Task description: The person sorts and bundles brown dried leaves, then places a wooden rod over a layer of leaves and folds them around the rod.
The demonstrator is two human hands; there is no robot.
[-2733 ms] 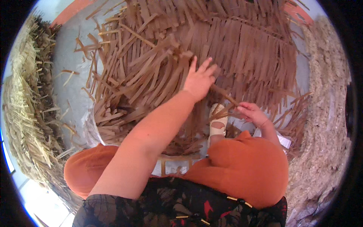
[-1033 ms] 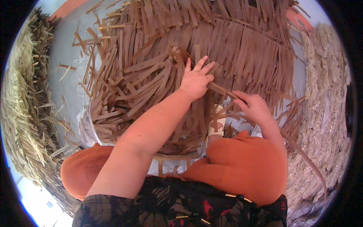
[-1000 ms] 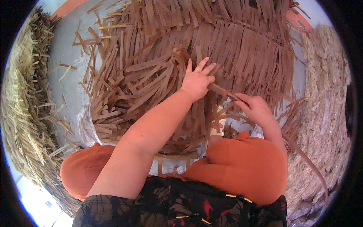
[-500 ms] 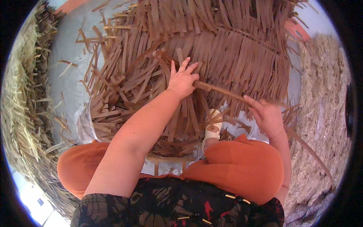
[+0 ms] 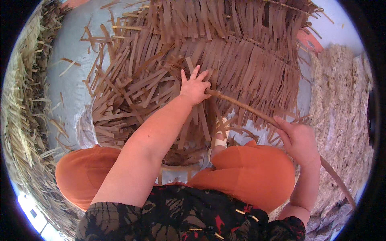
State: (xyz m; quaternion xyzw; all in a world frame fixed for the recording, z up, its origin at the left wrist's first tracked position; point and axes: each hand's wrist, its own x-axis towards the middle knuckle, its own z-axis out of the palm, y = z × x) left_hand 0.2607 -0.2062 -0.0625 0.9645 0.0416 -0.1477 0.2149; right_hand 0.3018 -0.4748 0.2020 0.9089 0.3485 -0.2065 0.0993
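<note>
A long, thin brown stick (image 5: 245,106) slopes from mid-picture down to the lower right. Its upper end is pinched between the thumb and index finger of my left hand (image 5: 194,86), whose other fingers spread upward over loose brown strips (image 5: 148,86). My right hand (image 5: 298,138) closes around the stick further along, and the rest runs out past my wrist. Beyond my hands lie overlapping rows of flat brown strips, like a thatch panel (image 5: 257,66), hung along thin rods.
Shaggy pale bundles (image 5: 24,116) stand along the left, and a rough grey-brown stack (image 5: 337,104) rises at the right. My orange-clad knees (image 5: 253,172) are spread below the strips. A pale shoe (image 5: 221,130) shows between strips. Clear plastic (image 5: 85,126) lies at left.
My right hand has moved right and down along the stick, away from my left hand. My left hand stays nearly in place at the stick's upper end.
</note>
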